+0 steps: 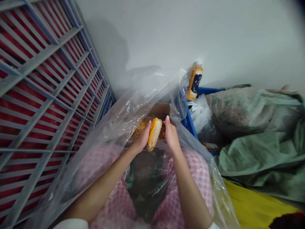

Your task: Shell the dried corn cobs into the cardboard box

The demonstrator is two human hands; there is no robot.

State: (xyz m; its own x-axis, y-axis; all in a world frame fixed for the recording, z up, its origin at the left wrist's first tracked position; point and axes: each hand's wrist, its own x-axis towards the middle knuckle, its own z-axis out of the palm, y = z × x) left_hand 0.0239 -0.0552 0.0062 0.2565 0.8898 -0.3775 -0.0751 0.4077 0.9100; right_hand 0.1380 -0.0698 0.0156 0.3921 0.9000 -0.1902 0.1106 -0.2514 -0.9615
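Note:
My left hand (143, 137) is closed around a corn cob (155, 135), thumb along its side. Yellow kernels still cover the cob's left part, while its right face is stripped pale. Close by on the right, my right hand (171, 135) is closed with its thumb pointing up; a bit of a small green object (164, 128) shows at its fingers, mostly hidden. Under the hands, loose corn kernels (140, 126) lie in a cardboard box (159, 109). A clear plastic sheet (133, 98) drapes around the box and over my legs.
Stacked crates with slatted sides (47, 79) rise on the left, red showing inside. On the right, a blue bin (192, 122) holds white plastic bags, with an orange drink bottle (194, 82) at its corner. Green-grey sacks (254, 114) and yellow material (257, 203) lie farther right.

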